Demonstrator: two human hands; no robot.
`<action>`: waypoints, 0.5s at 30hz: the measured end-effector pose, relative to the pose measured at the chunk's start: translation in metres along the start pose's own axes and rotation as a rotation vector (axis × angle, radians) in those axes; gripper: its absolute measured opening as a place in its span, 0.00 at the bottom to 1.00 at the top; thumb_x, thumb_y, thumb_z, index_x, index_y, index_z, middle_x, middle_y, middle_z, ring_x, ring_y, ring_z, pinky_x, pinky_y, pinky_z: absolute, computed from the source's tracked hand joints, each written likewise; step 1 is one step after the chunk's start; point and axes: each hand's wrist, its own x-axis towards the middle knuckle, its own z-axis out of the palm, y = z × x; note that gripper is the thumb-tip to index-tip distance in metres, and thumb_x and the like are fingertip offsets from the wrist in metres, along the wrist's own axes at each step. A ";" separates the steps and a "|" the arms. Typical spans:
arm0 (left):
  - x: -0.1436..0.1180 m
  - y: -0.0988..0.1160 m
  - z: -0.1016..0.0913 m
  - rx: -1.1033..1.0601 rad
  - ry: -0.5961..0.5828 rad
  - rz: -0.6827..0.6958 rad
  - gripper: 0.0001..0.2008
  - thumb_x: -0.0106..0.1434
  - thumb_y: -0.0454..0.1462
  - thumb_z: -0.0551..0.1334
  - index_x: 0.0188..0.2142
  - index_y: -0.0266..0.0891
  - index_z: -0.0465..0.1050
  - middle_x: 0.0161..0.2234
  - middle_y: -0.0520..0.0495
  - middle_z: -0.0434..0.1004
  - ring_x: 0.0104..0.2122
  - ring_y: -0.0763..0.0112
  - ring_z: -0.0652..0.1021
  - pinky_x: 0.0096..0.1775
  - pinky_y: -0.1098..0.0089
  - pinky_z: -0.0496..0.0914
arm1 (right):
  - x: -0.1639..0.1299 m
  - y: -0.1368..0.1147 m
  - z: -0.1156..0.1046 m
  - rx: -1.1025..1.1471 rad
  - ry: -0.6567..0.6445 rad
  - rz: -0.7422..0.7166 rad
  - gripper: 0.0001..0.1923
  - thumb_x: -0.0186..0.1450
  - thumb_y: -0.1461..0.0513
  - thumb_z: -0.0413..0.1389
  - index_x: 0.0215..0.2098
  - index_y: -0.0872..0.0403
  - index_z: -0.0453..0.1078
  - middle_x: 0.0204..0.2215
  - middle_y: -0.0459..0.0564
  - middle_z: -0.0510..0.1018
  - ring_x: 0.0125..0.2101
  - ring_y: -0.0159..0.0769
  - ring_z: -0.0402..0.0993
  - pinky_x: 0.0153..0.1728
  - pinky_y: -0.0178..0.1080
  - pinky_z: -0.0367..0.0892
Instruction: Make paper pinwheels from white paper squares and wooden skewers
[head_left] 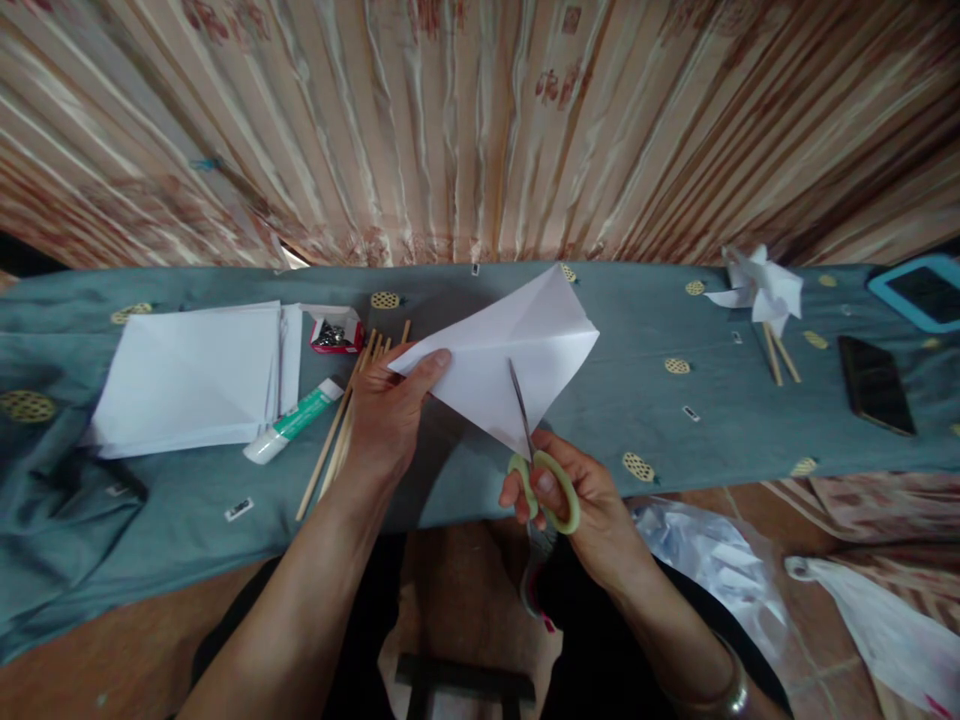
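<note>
- Our left hand (pixel 386 415) pinches the left corner of a creased white paper sheet (pixel 510 365), thumb on top, holding it just above the middle of the tabletop (pixel 645 330).
- Our right hand (pixel 577 500) is closed through the green loops of the scissors (pixel 534 470); the blades lie on the sheet, cutting in from its near point.
- A bundle of wooden sticks (pixel 341 430) lies just left of the left hand, beside a glue stick (pixel 292 422) and a paper stack (pixel 195 375).
- A folded paper pinwheel (pixel 759 288) rests toward the far right edge, a phone (pixel 875 385) beside it.
</note>
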 end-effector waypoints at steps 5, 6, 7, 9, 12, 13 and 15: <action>-0.001 0.001 0.001 -0.003 0.011 0.006 0.06 0.48 0.38 0.74 0.26 0.43 0.80 0.23 0.54 0.77 0.28 0.69 0.77 0.31 0.69 0.70 | -0.001 -0.001 0.000 -0.001 0.003 0.013 0.25 0.56 0.45 0.65 0.40 0.52 0.66 0.22 0.45 0.80 0.18 0.26 0.70 0.17 0.26 0.59; -0.001 0.001 0.001 -0.003 0.011 0.004 0.06 0.48 0.38 0.74 0.27 0.43 0.80 0.24 0.54 0.77 0.28 0.69 0.77 0.31 0.69 0.71 | -0.001 -0.002 0.000 -0.003 0.005 0.016 0.25 0.56 0.45 0.65 0.40 0.52 0.66 0.23 0.45 0.79 0.18 0.26 0.70 0.17 0.27 0.59; -0.001 0.001 0.001 -0.002 0.008 0.003 0.07 0.48 0.38 0.74 0.27 0.43 0.80 0.24 0.54 0.77 0.29 0.68 0.78 0.32 0.69 0.71 | -0.001 -0.002 0.000 -0.007 0.006 0.020 0.25 0.56 0.45 0.65 0.39 0.52 0.66 0.23 0.45 0.79 0.18 0.26 0.70 0.17 0.27 0.59; -0.001 0.001 0.001 0.000 0.000 0.009 0.06 0.49 0.38 0.74 0.27 0.43 0.80 0.23 0.53 0.77 0.30 0.67 0.78 0.32 0.69 0.72 | -0.001 -0.002 0.000 -0.017 0.003 0.023 0.25 0.56 0.44 0.64 0.38 0.52 0.65 0.22 0.45 0.79 0.18 0.26 0.70 0.17 0.27 0.59; 0.000 0.000 0.000 0.003 -0.007 0.017 0.06 0.50 0.38 0.73 0.27 0.43 0.80 0.23 0.53 0.77 0.30 0.67 0.78 0.32 0.68 0.72 | -0.001 -0.002 0.000 -0.022 -0.001 0.017 0.24 0.57 0.44 0.64 0.37 0.52 0.65 0.22 0.45 0.79 0.18 0.26 0.69 0.17 0.28 0.59; 0.000 0.000 0.000 0.002 -0.005 0.016 0.06 0.50 0.38 0.73 0.27 0.43 0.80 0.23 0.53 0.77 0.29 0.67 0.78 0.32 0.68 0.72 | -0.001 -0.002 0.000 -0.021 -0.001 0.014 0.24 0.57 0.44 0.64 0.37 0.52 0.66 0.22 0.45 0.79 0.18 0.26 0.69 0.17 0.28 0.59; -0.001 0.001 0.001 0.001 0.003 0.011 0.06 0.49 0.38 0.74 0.27 0.43 0.80 0.23 0.53 0.77 0.30 0.65 0.78 0.32 0.67 0.72 | -0.001 -0.001 0.001 -0.019 0.001 0.009 0.23 0.57 0.45 0.64 0.37 0.52 0.66 0.21 0.45 0.78 0.18 0.27 0.68 0.17 0.29 0.58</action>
